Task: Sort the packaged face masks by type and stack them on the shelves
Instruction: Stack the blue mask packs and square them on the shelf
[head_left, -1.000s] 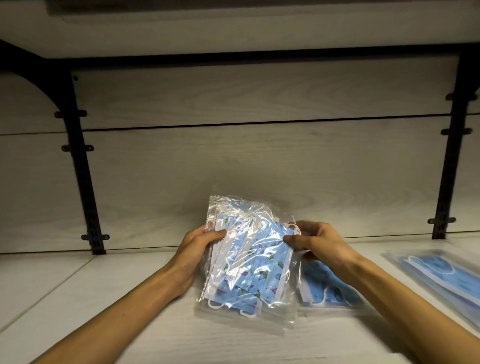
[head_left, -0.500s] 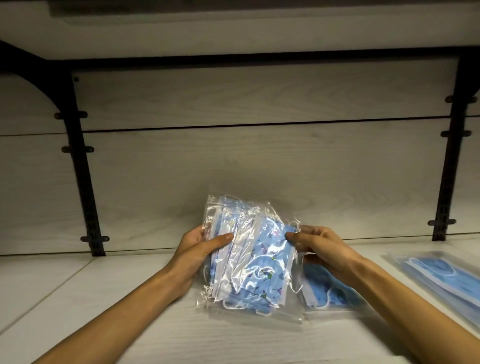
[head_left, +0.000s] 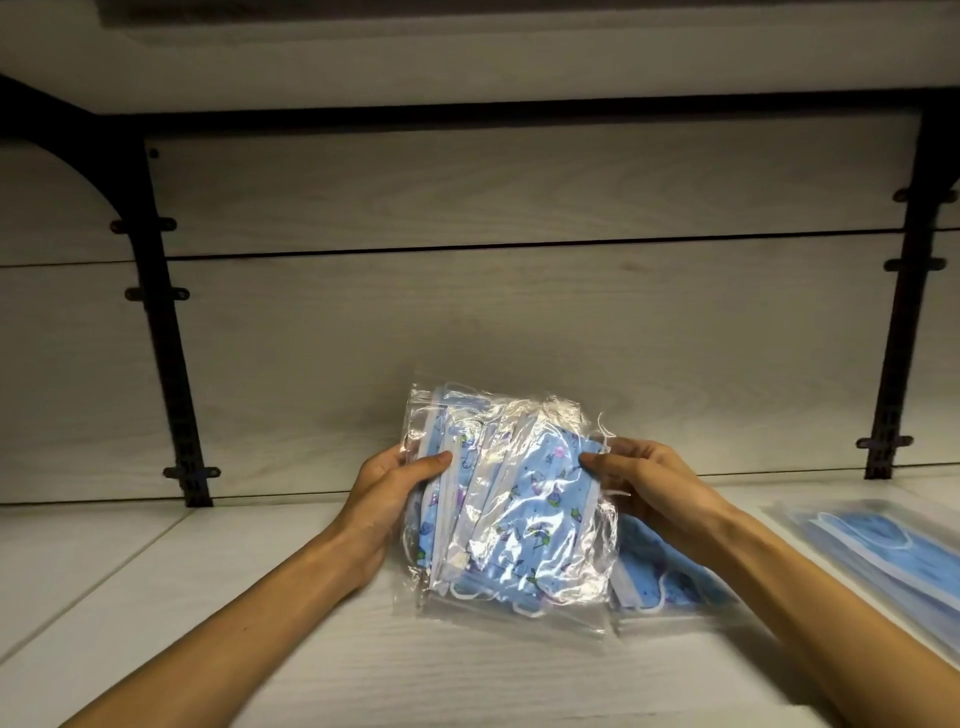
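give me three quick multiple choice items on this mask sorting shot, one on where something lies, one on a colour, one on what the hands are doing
1. Where do the plain blue packs lie?
A. on the shelf at far right
B. on the shelf at far left
C. on the board above

2. What colour are the masks in the printed mask bundle?
A. black
B. blue with small prints
C. plain white

3. What are the hands doing?
A. both hang idle
B. only the left holds the bundle
C. left hand and right hand both hold the bundle

Answers:
1. A, they lie flat by the right edge.
2. B, blue fabric with tiny motifs shows through clear wrap.
3. C, a thumb presses each side.
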